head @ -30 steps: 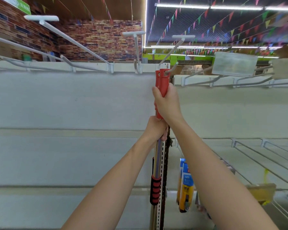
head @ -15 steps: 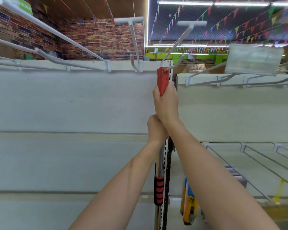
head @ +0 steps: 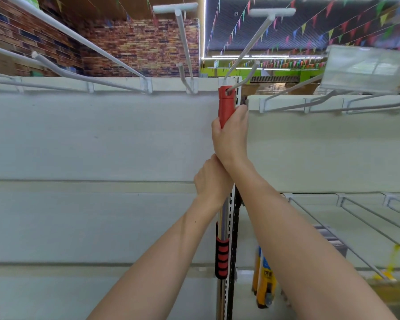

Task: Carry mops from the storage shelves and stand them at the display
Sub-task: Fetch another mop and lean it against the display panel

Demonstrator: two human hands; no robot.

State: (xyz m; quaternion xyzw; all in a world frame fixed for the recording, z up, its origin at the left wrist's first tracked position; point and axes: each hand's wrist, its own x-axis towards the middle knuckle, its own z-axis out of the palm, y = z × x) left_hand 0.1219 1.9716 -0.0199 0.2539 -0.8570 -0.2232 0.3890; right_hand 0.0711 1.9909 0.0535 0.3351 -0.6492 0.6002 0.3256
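Mop handle (head: 226, 105) stands upright at centre, its red top at 12 o'clock threaded on a white display hook (head: 246, 76). Right hand (head: 230, 137) wraps the red grip; left hand (head: 209, 179) clasps the shaft below. Slide it fully along the hook before letting go.

Coloured pennant bunting (head: 310, 31) hangs above the white metal shelving panel (head: 90, 139); a brick-patterned wall (head: 125, 47) rises behind it.

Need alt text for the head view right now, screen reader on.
Both hands grip a mop handle held upright against white shelving: right hand on its red top grip, whose end sits at a display hook, left hand just below.
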